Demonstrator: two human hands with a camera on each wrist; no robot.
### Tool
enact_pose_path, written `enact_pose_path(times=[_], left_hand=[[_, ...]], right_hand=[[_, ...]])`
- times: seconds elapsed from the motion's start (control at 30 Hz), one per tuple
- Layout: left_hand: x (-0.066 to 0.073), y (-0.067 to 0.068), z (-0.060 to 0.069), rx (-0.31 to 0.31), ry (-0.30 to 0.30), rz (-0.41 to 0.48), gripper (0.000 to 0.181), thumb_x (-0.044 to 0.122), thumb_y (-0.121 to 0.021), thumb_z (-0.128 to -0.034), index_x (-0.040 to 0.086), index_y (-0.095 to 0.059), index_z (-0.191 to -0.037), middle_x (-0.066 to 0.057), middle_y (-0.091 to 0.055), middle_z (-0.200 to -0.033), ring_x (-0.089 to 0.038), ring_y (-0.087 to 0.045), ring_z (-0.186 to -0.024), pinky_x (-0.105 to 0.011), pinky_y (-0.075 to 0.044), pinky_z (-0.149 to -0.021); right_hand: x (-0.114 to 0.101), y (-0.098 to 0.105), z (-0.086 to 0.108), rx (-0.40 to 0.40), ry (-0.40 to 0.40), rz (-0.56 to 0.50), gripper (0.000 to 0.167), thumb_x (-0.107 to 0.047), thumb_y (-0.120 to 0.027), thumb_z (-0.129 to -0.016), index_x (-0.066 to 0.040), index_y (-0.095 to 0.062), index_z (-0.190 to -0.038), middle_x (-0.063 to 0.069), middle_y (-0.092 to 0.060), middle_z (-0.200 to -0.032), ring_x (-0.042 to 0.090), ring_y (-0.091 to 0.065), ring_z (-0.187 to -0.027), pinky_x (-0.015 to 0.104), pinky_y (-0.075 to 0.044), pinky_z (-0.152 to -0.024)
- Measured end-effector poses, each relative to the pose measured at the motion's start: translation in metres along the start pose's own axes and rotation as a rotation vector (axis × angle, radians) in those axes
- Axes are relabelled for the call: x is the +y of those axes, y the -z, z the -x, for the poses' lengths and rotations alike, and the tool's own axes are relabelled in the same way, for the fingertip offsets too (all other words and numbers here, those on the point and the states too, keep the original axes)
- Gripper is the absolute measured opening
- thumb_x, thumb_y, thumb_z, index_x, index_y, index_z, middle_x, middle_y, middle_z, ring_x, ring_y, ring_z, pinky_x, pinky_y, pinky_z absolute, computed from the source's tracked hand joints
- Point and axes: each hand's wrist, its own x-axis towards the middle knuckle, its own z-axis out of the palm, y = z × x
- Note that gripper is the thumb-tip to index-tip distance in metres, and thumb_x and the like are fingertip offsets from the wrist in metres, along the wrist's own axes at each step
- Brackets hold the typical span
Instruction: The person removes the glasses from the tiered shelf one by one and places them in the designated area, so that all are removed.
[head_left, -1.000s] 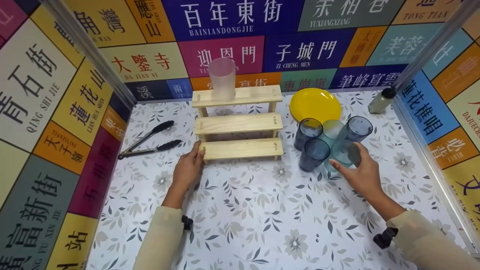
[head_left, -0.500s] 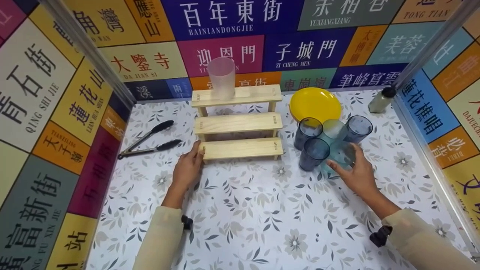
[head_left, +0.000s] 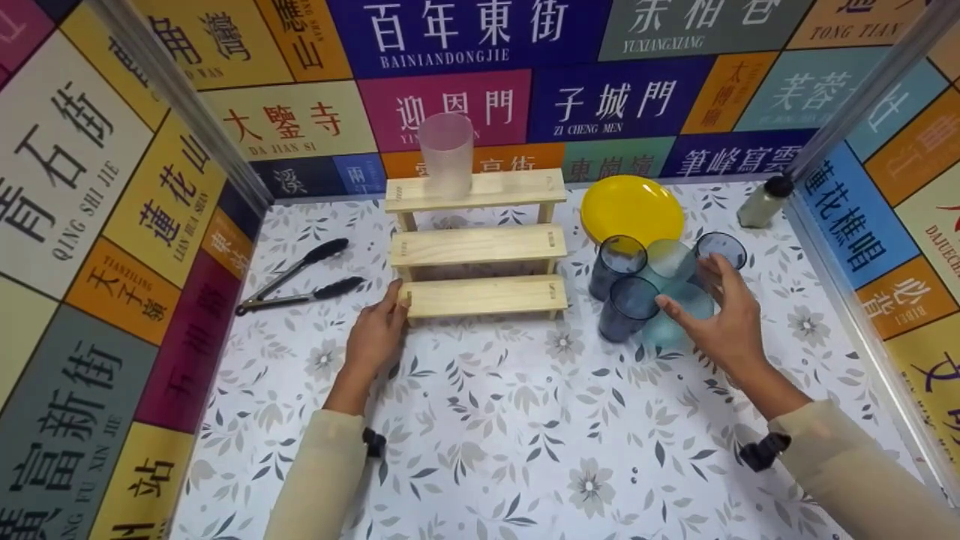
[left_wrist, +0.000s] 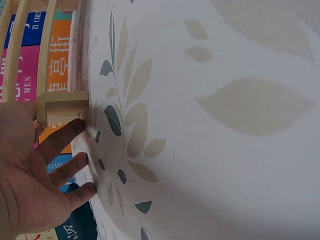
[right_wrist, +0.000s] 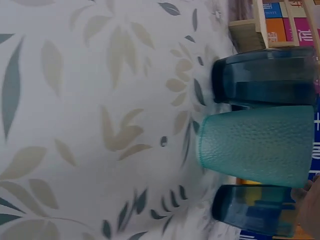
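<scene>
My left hand (head_left: 377, 330) touches the left end of the lowest step of a three-step wooden stand (head_left: 480, 298); in the left wrist view its fingers (left_wrist: 70, 172) are spread beside the stand's leg. My right hand (head_left: 724, 322) is at the rim of the front teal cup (head_left: 686, 309), thumb and fingers apart around its top. That textured teal cup (right_wrist: 255, 145) stands upright in the right wrist view. A second teal cup (head_left: 670, 262) and three dark blue cups (head_left: 628, 309) stand close around it. A frosted pinkish cup (head_left: 446, 157) stands on the top step.
A yellow plate (head_left: 632, 208) lies behind the cups. A small dark-capped bottle (head_left: 765, 202) stands at the back right. Black-tipped tongs (head_left: 300, 277) lie spread left of the stand. Panels with printed signs (head_left: 450, 105) enclose the back and sides.
My right hand shifts slightly left, then forward and up, its fingers now in front of the rear right dark cup. The left hand stays at the stand.
</scene>
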Motion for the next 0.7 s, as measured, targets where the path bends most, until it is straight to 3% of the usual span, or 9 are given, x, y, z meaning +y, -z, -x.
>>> enact_pose_path(times=[0.03,0.1,0.27,0.33,0.57,0.7], left_hand=[[0.0,0.0,0.0,-0.004,0.0,-0.005,0.058,0.048,-0.046,-0.1195,0.026,-0.04,-0.173,-0.024,-0.076,-0.131,-0.05,-0.065,-0.133,-0.069,-0.053,-0.105],[-0.001,0.0,-0.001,-0.005,0.005,-0.009,0.058,0.048,-0.046,-0.1195,0.027,-0.04,-0.173,-0.024,-0.076,-0.134,-0.05,-0.065,-0.134,-0.07,-0.052,-0.107],[-0.001,-0.001,-0.002,0.006,0.003,-0.014,0.057,0.047,-0.046,-0.1195,0.028,-0.041,-0.173,-0.026,-0.074,-0.14,-0.05,-0.066,-0.134,-0.07,-0.052,-0.108],[-0.001,-0.001,-0.002,0.011,0.005,-0.012,0.056,0.046,-0.047,-0.1194,0.028,-0.042,-0.172,-0.026,-0.073,-0.141,-0.049,-0.066,-0.134,-0.069,-0.052,-0.108],[0.001,0.001,0.0,0.011,0.013,0.009,0.057,0.046,-0.048,-0.1191,0.028,-0.042,-0.173,-0.027,-0.072,-0.142,-0.048,-0.066,-0.134,-0.068,-0.052,-0.108],[0.001,0.002,0.001,0.006,0.023,0.011,0.057,0.048,-0.047,-0.119,0.029,-0.042,-0.173,-0.025,-0.072,-0.143,-0.048,-0.065,-0.135,-0.068,-0.052,-0.108]], right_hand=[[-0.005,-0.001,-0.006,0.012,0.018,-0.002,0.098,-0.024,-0.096,-0.089,-0.01,-0.041,-0.17,0.015,-0.056,-0.163,0.038,-0.055,-0.152,0.019,-0.046,-0.121],[-0.018,-0.005,-0.02,0.024,0.045,-0.005,0.099,-0.024,-0.097,-0.088,-0.011,-0.043,-0.169,0.016,-0.056,-0.162,0.038,-0.056,-0.152,0.02,-0.046,-0.121],[-0.053,-0.019,-0.056,-0.003,0.09,-0.005,0.1,-0.03,-0.098,-0.087,-0.014,-0.044,-0.169,0.015,-0.057,-0.162,0.034,-0.055,-0.153,0.048,-0.048,-0.124],[-0.067,-0.027,-0.069,-0.023,0.107,-0.011,0.1,-0.031,-0.098,-0.087,-0.015,-0.044,-0.169,0.015,-0.056,-0.163,0.034,-0.055,-0.154,0.054,-0.046,-0.125],[-0.106,-0.062,-0.107,-0.096,0.17,-0.047,0.104,-0.037,-0.096,-0.089,-0.008,-0.04,-0.171,0.013,-0.053,-0.168,0.031,-0.051,-0.158,0.051,-0.043,-0.129],[-0.127,-0.086,-0.124,-0.161,0.18,-0.043,0.11,-0.049,-0.094,-0.089,-0.01,-0.035,-0.173,0.012,-0.051,-0.171,0.029,-0.049,-0.16,0.047,-0.041,-0.131]])
